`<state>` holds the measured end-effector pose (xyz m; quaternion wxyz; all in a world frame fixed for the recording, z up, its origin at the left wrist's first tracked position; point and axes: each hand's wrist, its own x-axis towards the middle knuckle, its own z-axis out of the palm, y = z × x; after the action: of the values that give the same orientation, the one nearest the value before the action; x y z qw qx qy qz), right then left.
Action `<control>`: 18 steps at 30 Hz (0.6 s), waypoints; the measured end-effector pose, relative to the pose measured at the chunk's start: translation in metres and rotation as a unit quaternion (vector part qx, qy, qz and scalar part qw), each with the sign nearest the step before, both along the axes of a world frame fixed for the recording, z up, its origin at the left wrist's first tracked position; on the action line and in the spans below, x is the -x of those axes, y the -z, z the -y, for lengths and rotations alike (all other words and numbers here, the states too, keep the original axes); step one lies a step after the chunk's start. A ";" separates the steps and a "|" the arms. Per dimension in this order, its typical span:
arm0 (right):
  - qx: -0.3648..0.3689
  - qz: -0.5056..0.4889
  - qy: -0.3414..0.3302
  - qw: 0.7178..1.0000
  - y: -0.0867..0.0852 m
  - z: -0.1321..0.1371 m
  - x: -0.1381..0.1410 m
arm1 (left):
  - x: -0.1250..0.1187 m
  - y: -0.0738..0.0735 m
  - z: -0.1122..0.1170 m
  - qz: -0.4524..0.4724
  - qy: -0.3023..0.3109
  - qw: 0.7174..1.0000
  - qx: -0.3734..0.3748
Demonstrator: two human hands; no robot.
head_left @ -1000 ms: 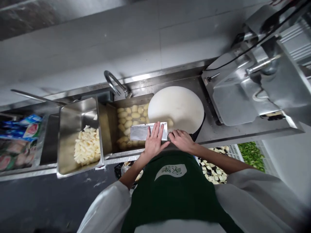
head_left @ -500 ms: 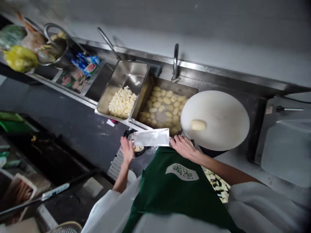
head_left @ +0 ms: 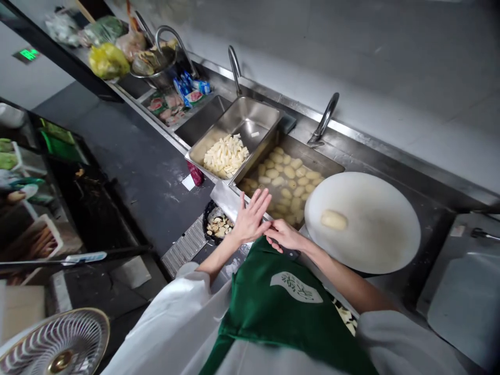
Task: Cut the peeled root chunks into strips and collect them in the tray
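Note:
My left hand (head_left: 252,217) is open, its fingers spread over the flat of a cleaver (head_left: 225,200). The broad blade shows beyond my fingers, above the sink's front edge. My right hand (head_left: 287,235) grips the cleaver at its handle end, mostly hidden by my fingers, and touches the heel of my left hand. To the right, one peeled potato (head_left: 334,220) lies on a round white cutting board (head_left: 375,229). Beyond my hands, several peeled potatoes (head_left: 291,172) sit in water in the sink (head_left: 332,161). A steel pan (head_left: 260,112) on the left contains cut potato sticks (head_left: 225,156).
Below my left arm stands a black-lined bin (head_left: 213,213) with scraps. Taps (head_left: 326,117) rise along the wall. Farther left are packaged bags (head_left: 191,88) and a yellow bag (head_left: 108,61). A fan (head_left: 58,344) stands at lower left, and a grey lidded tub (head_left: 461,302) at right.
My left hand has moved right, from beside the blade's tip to over the blade near my right hand. The cleaver has tilted, and the whole view has turned toward the left.

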<state>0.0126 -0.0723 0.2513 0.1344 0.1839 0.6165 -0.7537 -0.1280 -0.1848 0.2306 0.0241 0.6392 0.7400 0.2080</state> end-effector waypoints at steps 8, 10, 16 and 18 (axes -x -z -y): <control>-0.103 0.046 0.079 0.990 -0.013 -0.014 -0.115 | 0.129 0.058 0.082 0.067 -0.350 0.926 0.128; -0.166 0.072 0.160 0.970 -0.018 -0.014 -0.157 | 0.147 0.077 0.118 0.094 -0.446 0.853 0.256; -0.296 0.178 0.402 0.848 -0.013 -0.014 -0.232 | 0.115 0.090 0.106 0.044 -0.371 0.924 0.078; -0.263 0.158 0.432 0.848 -0.003 -0.014 -0.231 | 0.058 0.068 0.051 0.107 -0.267 0.958 0.004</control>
<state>0.2440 -0.0581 0.2544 -0.1622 0.5767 0.6203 -0.5062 -0.1858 -0.2354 0.1630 0.0492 0.3920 0.8777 0.2713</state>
